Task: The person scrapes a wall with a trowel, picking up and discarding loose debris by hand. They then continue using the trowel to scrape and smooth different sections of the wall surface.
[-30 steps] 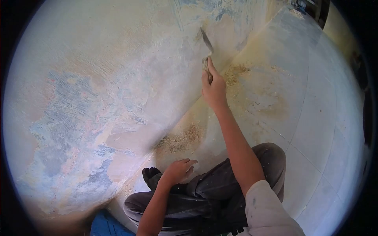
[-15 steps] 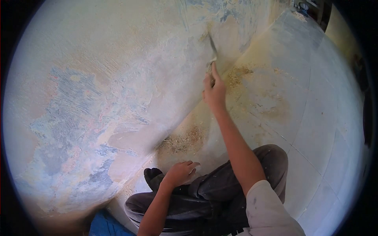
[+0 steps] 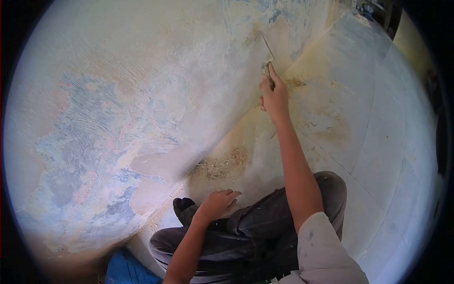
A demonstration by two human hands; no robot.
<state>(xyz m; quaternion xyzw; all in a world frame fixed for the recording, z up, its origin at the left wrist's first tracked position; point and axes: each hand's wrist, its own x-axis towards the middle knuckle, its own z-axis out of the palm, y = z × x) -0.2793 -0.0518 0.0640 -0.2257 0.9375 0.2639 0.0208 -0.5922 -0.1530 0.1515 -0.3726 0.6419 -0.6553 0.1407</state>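
My right hand (image 3: 275,98) is wrapped round the handle of a scraper (image 3: 267,47), its index finger stretched along the tool. The thin blade points up toward a yellowish patch on the wall (image 3: 189,80), which has peeling paint in blue, pink and cream. My left hand (image 3: 218,206) rests low over my lap beside my dark shoe (image 3: 184,210), loosely bent with fingers apart and nothing visible in it. Crumbled scrapings (image 3: 222,163) lie on the floor just beyond that hand, along the wall's foot.
Pale floor tiles (image 3: 378,142) stretch to the right, with more debris (image 3: 295,84) near my right hand. My crossed legs (image 3: 265,222) in dark trousers fill the bottom. A blue item (image 3: 127,270) lies at bottom left. Shelving with small items (image 3: 373,9) stands at the far top right.
My right hand and the scraper have moved right and slightly up, and the blade now shows edge-on, a little away from the yellowish patch. My left hand has barely moved.
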